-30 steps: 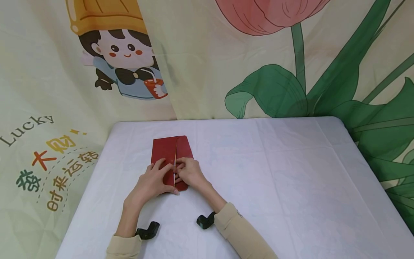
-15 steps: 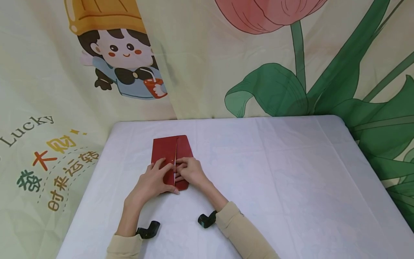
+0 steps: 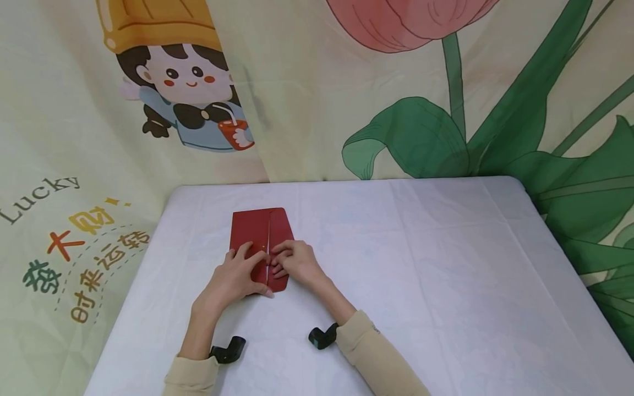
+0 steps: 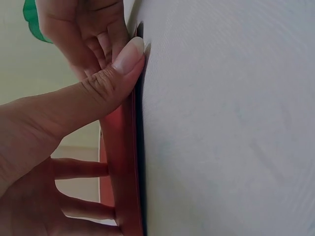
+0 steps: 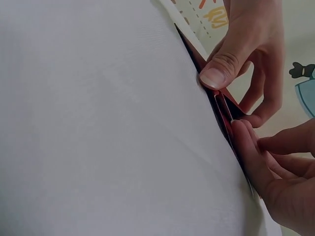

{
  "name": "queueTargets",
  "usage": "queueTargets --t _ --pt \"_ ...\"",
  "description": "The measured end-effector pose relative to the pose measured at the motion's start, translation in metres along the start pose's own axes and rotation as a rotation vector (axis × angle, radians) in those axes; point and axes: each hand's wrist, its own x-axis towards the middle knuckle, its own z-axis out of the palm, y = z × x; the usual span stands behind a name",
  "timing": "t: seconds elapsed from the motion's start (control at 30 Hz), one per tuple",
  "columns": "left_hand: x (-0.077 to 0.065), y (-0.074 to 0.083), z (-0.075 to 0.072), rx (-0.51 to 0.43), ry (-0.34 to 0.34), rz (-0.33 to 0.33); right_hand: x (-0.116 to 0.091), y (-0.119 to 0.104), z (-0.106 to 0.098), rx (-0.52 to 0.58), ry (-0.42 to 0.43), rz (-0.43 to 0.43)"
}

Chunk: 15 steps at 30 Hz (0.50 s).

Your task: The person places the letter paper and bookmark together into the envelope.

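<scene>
A red envelope (image 3: 250, 228) lies on the table's left half, its flap (image 3: 280, 228) spread out to the right. My left hand (image 3: 231, 279) grips its near part, with the thumb along the near edge and the fingers spread over the top. In the right wrist view the mouth of the envelope (image 5: 224, 105) gapes slightly beside the left thumb, showing a thin pale edge. At that mouth, over the flap, sits my right hand (image 3: 300, 264), fingers loosely bent; I see nothing held in it. What lies inside the envelope is hidden.
A white cloth covers the table (image 3: 421, 275). Behind it hangs a printed curtain (image 3: 302, 110) with a cartoon figure and a large flower. Black wrist cameras (image 3: 229, 350) stick out from both sleeves, close above the cloth.
My right hand has drawn back slightly to the right, away from the envelope's mouth. The left hand and the envelope stay nearly where they were.
</scene>
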Motion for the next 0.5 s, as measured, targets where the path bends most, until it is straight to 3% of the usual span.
queueTargets --t 0.5 --pt "0.002 -0.009 0.000 0.000 -0.030 -0.026 -0.001 0.000 -0.013 0.040 0.022 -0.013"
